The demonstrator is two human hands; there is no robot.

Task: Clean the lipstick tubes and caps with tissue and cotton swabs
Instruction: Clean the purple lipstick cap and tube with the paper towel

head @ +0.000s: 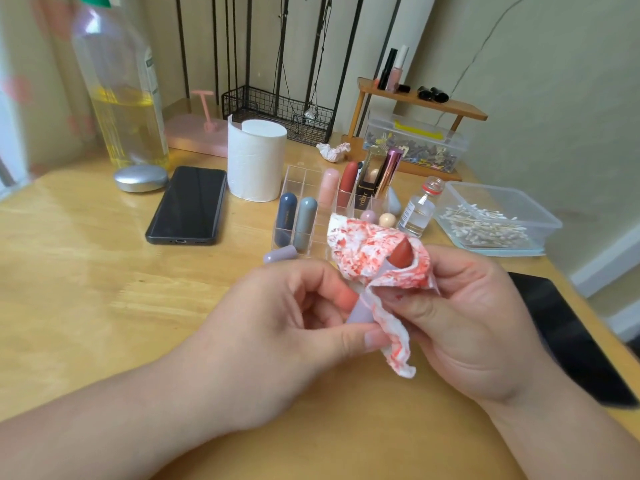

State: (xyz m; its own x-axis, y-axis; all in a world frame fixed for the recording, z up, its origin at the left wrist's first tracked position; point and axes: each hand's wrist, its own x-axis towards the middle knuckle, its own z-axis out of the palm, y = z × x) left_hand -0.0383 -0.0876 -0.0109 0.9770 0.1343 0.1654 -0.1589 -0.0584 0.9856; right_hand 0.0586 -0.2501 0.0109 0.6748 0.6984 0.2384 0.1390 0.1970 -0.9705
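Here, left hand (294, 327): thumb and fingers pinch the base of a lilac lipstick tube (360, 311), which tilts up to the right.
Right hand (464, 313): curled fingers pinch a red-stained tissue (363, 247) wrapped around the tube's brick-red bullet (401, 254).
Beyond the grip: a lilac cap (280, 254) lies beside a clear organiser (301, 174).

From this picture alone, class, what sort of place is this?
Likely a home vanity desk: a clear organiser of lipsticks, a wooden shelf of cosmetics, a tub of cotton swabs.

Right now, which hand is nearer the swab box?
Right. The right hand, pinching tissue, is in front of the swab box; the left hand, gripping the lipstick, is farther off.
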